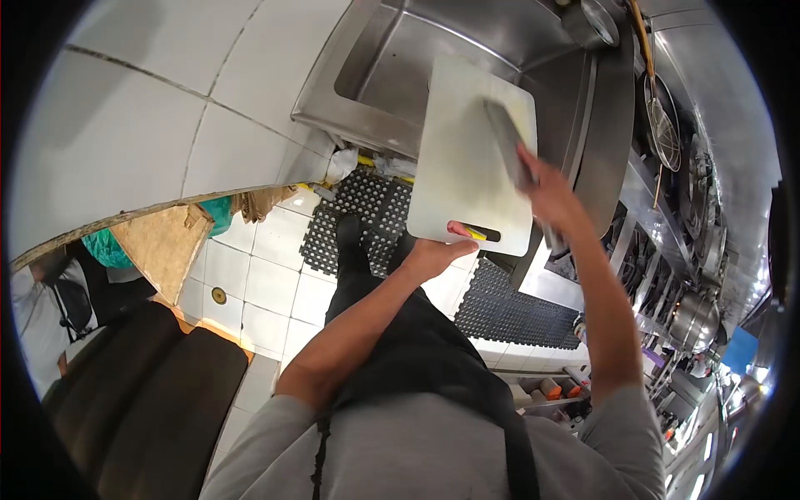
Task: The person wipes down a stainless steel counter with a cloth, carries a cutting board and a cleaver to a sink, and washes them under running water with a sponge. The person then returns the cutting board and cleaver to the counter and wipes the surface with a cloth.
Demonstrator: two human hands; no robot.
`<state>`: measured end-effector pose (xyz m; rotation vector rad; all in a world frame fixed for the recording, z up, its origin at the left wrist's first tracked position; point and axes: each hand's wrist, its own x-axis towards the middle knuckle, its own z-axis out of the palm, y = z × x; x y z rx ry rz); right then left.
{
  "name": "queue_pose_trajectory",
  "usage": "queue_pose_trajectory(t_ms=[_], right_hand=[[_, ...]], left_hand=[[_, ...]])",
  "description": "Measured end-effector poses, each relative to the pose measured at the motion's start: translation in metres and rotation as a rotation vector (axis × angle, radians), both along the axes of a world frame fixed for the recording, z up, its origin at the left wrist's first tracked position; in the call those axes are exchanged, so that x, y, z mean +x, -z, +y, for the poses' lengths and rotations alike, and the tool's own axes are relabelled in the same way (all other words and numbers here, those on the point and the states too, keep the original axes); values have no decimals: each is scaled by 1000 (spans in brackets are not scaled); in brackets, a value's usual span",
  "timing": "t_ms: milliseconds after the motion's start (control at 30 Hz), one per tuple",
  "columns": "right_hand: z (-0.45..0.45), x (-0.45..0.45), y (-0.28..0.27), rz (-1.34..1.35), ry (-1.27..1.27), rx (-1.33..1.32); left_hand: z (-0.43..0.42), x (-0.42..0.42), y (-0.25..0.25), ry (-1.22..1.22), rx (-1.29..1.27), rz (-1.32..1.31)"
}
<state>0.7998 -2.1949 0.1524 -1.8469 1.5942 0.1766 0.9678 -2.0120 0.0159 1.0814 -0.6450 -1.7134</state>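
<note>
A white cutting board [467, 158] is held out over the front edge of the metal sink. My left hand [433, 257] grips its near end beside the handle slot, thumb on top and the other fingers mostly hidden beneath. Something pink and yellow [468, 232] shows at the slot. My right hand [550, 198] is closed around a long, flat grey tool that looks like a wide-bladed knife [507, 137]. Its blade lies over the right half of the board, blurred by motion. Whether it touches the surface, I cannot tell.
The steel sink [358, 104] lies ahead, with a metal pot [590, 23] at its far right corner. A wire strainer [664, 133] and racks of cookware line the right. Black perforated mats [517, 308] cover parts of the tiled floor. Another person [42, 317] is at far left.
</note>
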Motion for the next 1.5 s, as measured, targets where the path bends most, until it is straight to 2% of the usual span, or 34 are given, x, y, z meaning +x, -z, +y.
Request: queue_pose_trajectory(t_ms=[67,133,200,300,467,567,633,733,800,867,900,967,1000,1033,1067,1100,1133,1167,1200,1233,1267,1333,1433,1467,1500], right_hand=[[64,19,-65,226,127,260],[121,-12,-77,185,-10,273],[161,-33,-86,35,-65,185],[169,-28,-105,192,-166,234],[155,-3,-104,122,-223,291],[125,33,-81,163,-165,263],[80,41,-21,31,-318,-119],[-51,100,25,124,-201,161],[-110,112,55,136,-88,190],[-128,89,86,138,-239,84],[-111,80,72,94,-179,74],[-77,62,44,1,-62,51],[-40,63,2,33,75,176],[-9,30,16,109,-61,-25],[32,6,8,52,-58,-54],[77,6,-30,122,7,49],[115,20,-72,280,197,199],[161,-23,-60,161,62,111],[188,-17,-88,187,192,257],[228,-34,-74,195,107,85],[243,-30,-88,121,126,105],[232,-12,-92,216,219,191],[150,-7,-44,53,287,-41],[117,-36,28,-19,90,-418],[68,-31,39,48,179,-265]], left_hand=[[0,-2,7,-30,-4,31],[0,-2,7,-40,-7,37],[-1,-1,6,-21,-44,5],[-4,-2,-4,-92,-117,69],[-2,-6,2,-138,-164,63],[1,-7,2,-139,-152,5],[0,-3,4,-62,-147,-78],[-2,-1,-4,36,-82,-83],[-4,-6,-7,-14,-80,-24],[1,-13,-3,-59,-3,94],[3,-16,-1,-108,67,208],[2,-12,-7,-123,157,257],[3,-9,-10,-127,204,282],[4,-9,-8,-161,207,304],[7,-7,-2,-143,196,309],[10,-4,6,-124,187,312],[13,2,8,-106,179,314],[16,10,-2,-116,193,279],[20,18,-3,-65,195,224],[26,26,0,-15,197,170],[35,32,4,39,202,115],[56,44,11,19,231,161],[87,71,1,-25,255,257],[95,83,-2,-17,215,294],[102,95,-4,-9,175,332]])
